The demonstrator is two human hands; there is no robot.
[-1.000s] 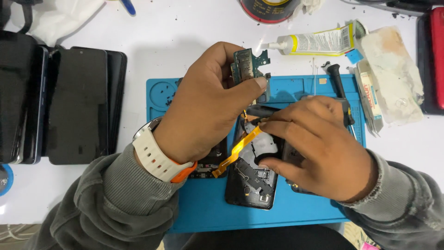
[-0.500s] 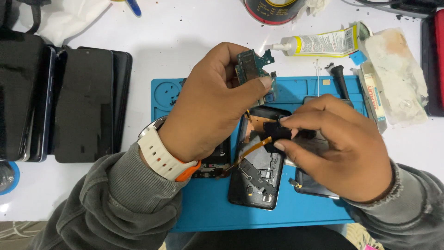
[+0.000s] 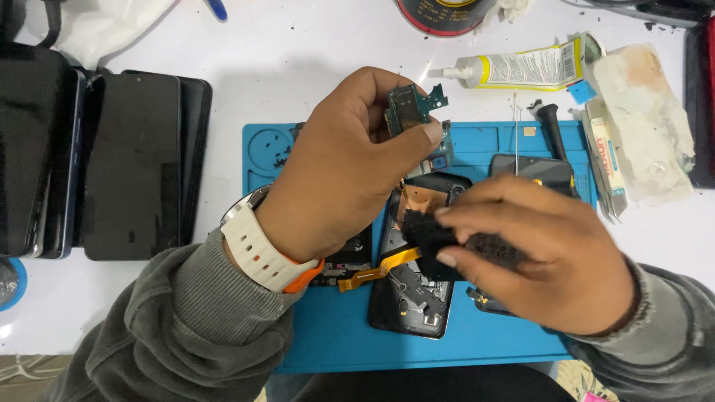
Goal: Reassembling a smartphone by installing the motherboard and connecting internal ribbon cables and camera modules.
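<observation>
Shifted leftward, the right hand point(image 3: 544, 257) pinches a black flat part point(image 3: 432, 234) over the opened black phone point(image 3: 413, 298); the left hand point(image 3: 339, 171) grips a small green circuit board point(image 3: 411, 104) above the blue mat's point(image 3: 328, 350) far edge.

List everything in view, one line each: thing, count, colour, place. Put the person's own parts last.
Repair mat: one, blue, table centre.
Opened phone: one, black, on the mat.
Flex cable: one, orange, beside the phone.
Small circuit board: one, green, in the left grip.
Black part: one, in the right grip.
Glue tube: one, white and yellow, above the mat.
Phone screens: several, black, table left.
Stained cloth: one, whitish, right.
Wristwatch: one, white strap, left wrist.
Left hand: holds the board.
Right hand: holds the black part.
</observation>
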